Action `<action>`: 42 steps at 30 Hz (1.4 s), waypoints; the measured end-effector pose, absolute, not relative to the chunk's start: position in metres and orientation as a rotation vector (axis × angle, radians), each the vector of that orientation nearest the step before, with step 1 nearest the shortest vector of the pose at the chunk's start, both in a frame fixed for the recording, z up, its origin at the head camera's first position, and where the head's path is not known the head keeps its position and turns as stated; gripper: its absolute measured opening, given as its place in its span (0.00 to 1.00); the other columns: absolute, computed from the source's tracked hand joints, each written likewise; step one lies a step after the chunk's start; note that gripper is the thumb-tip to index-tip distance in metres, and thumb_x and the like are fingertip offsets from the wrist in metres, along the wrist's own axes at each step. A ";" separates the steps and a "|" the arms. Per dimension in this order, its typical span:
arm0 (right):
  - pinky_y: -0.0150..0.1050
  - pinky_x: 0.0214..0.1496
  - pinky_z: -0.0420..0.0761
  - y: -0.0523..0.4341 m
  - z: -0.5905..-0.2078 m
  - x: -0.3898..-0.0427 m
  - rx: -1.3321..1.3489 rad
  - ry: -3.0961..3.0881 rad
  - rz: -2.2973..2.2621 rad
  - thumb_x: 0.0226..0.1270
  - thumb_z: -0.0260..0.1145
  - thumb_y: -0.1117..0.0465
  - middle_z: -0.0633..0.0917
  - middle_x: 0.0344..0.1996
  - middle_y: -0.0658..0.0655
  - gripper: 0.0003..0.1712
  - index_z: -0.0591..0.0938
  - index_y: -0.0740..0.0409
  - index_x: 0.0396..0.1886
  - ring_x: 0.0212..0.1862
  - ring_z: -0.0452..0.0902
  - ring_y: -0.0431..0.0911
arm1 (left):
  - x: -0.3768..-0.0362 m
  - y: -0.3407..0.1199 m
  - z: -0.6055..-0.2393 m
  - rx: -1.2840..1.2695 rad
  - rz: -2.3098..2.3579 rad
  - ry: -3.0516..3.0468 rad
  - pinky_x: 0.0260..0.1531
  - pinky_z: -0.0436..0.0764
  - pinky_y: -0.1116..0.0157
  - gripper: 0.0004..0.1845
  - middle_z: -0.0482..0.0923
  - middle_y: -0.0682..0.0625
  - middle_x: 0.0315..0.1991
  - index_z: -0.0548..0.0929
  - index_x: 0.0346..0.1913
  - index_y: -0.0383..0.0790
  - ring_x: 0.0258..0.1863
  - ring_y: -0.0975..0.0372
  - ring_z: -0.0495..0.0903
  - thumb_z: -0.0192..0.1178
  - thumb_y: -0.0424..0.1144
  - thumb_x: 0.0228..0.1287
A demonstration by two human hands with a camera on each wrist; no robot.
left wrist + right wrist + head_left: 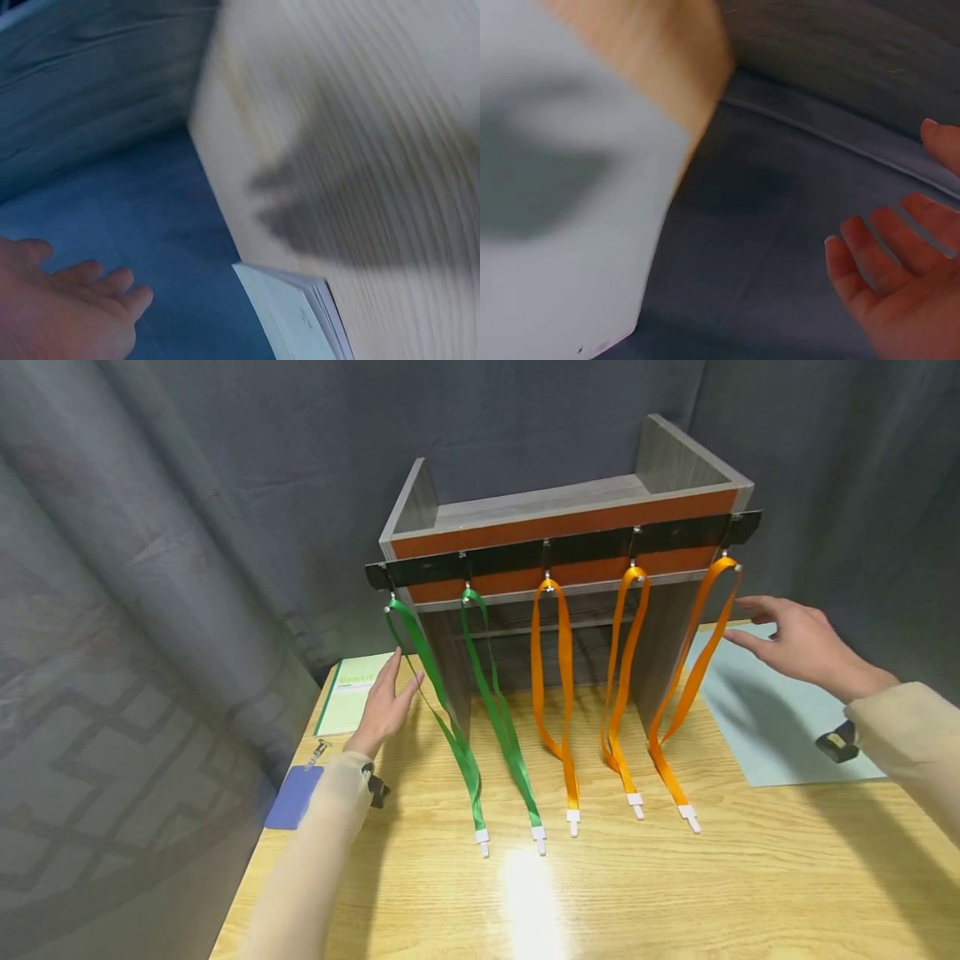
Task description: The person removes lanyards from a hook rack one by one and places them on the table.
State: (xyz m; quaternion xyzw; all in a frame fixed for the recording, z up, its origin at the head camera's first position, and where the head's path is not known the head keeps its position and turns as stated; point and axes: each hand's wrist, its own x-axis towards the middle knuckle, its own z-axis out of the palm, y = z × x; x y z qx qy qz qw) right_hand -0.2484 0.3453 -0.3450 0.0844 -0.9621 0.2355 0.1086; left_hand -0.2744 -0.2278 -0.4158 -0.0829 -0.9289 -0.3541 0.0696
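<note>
A wooden shelf (562, 518) stands on the table with a black hook rail (562, 553) across its front. Two green lanyards (450, 718) and three orange lanyards (622, 693) hang from the hooks, their white clips lying on the tabletop. My left hand (386, 702) is open with straight fingers, just left of the leftmost green lanyard, holding nothing. My right hand (795, 643) is open too, hovering right of the rightmost orange lanyard (693, 677). Both wrist views are blurred and show empty palms (67, 315) (900, 285).
A green-edged booklet (352, 693) lies at the table's far left, and a blue badge holder (294, 795) sits at the left edge. A pale blue mat (772, 710) covers the right side. Dark curtains surround the wooden table (600, 893).
</note>
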 end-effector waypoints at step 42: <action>0.21 0.41 0.74 0.287 -0.259 -0.176 0.392 -2.304 1.357 0.61 0.67 0.72 0.87 0.38 0.49 0.17 0.82 0.66 0.51 0.37 0.82 0.37 | -0.256 -0.192 -0.429 -0.674 -2.365 -2.026 0.60 0.68 0.57 0.25 0.63 0.36 0.66 0.63 0.66 0.24 0.61 0.52 0.68 0.51 0.26 0.69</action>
